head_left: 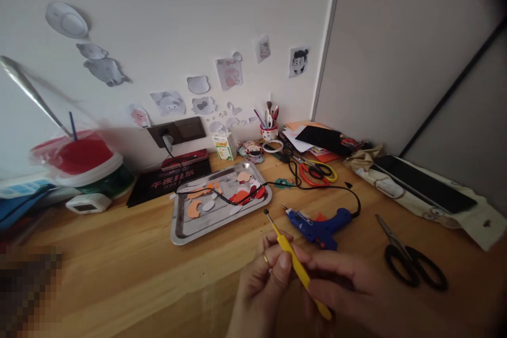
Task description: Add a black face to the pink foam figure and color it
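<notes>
Tool handle (298,265): yellow plastic, smooth. Glue gun (320,229): blue plastic, slight sheen. Tray (208,226): metal, glossy. Table (138,280): wood, smooth, grain visible. Scissors (405,252): metal, dark plastic. Wall drawings (229,74): paper, matt.

Up on the pale wall (253,5), paper cutouts (106,70) are displayed, and a black-haired character drawing (298,62) is posted farthest right! Lower down, a dark socket panel (190,129) is mounted. Near the wall a small carton (224,147) is stood upright, a brush (269,105) is held in a spotted cup (269,133), and at left, a white device (87,203) is set before a bucket (103,171).
</notes>
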### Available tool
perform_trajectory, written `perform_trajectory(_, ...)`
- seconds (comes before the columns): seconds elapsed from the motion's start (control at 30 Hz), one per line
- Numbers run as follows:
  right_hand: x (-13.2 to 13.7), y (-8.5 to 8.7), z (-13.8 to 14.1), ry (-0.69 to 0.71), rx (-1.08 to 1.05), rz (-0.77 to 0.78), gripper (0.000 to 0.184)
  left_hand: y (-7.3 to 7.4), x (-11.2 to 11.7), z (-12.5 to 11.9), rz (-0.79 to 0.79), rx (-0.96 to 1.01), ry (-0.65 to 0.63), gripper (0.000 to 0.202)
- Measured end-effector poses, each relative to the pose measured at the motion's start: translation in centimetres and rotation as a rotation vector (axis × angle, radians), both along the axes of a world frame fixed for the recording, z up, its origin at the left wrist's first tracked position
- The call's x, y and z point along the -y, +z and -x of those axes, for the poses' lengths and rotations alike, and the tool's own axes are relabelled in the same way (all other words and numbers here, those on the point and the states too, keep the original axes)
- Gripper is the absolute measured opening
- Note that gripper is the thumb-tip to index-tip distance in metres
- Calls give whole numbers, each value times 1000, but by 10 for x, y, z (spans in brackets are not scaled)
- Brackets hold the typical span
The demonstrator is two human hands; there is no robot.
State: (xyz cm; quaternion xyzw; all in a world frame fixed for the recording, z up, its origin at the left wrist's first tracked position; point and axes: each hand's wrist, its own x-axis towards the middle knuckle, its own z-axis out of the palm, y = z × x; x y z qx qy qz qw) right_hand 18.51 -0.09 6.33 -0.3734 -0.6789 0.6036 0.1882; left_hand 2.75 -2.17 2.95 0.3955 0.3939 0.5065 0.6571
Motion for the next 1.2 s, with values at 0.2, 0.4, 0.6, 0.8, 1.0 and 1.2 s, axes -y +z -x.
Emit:
perform_trajectory(0.2, 10, -7, -3, -177, 93, -148, 35, -1, -2, -12, 17, -90, -65, 27)
perform_trajectory(0.4, 22, -24, -27, -239, 235, -453, 34, -21, 17, 31, -174, -554, -301, 22)
perform_trajectory(0.6, 23, -33, -35, -166, 436, -868, 33, -25, 24, 70, -976, -1315, -248, 33)
perform_trajectory(0.8, 23, -61, -33, 24, 566, -1159, 48, -34, 18, 43, -1264, -1662, -269, 36)
perform_trajectory(1.0, 26, -80, -36, 53, 739, -1196, 57, -45, 17, 38, -1295, -1720, -299, 36)
perform_trajectory(1.2, 18, -61, -25, 114, 835, -1387, 47, -39, 17, 35, -1304, -1712, -298, 39)
